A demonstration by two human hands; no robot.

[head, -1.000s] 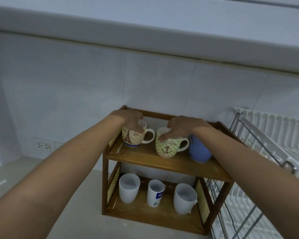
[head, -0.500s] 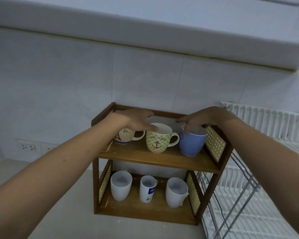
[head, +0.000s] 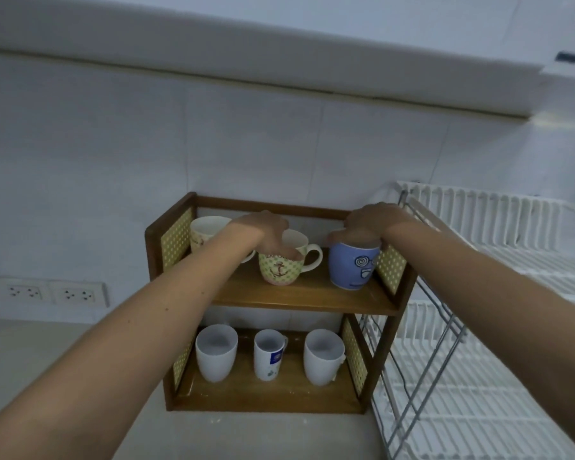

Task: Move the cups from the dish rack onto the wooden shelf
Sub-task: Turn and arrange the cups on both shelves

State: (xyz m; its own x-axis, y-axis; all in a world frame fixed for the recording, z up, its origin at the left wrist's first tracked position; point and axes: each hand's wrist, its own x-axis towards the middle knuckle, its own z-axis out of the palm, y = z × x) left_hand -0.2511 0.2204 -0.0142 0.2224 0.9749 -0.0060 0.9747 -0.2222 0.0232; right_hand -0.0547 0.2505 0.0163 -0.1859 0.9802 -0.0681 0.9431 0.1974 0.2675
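A two-level wooden shelf (head: 299, 298) stands against the tiled wall. Its upper board carries a cream patterned mug (head: 205, 232) at the left, a green anchor mug (head: 279, 272) in the middle and a blue mug (head: 351, 268) at the right, against the side panel. My left hand (head: 266, 232) grips the anchor mug by its rim from above. Over the blue mug's rim, my right hand (head: 369, 224) is closed from above. All three mugs stand upright on the board. The lower board holds three white cups (head: 216, 351), (head: 269, 355), (head: 322, 356).
A white wire dish rack (head: 478, 327) with a metal frame stands right beside the shelf; no cups show in its visible part. Two wall sockets (head: 57, 293) sit low on the left wall. A pale countertop (head: 47, 360) runs in front of and left of the shelf.
My left hand has gone from the cream mug to the anchor mug, and my right hand from the anchor mug to the blue mug. The blue mug now stands further right, by the side panel.
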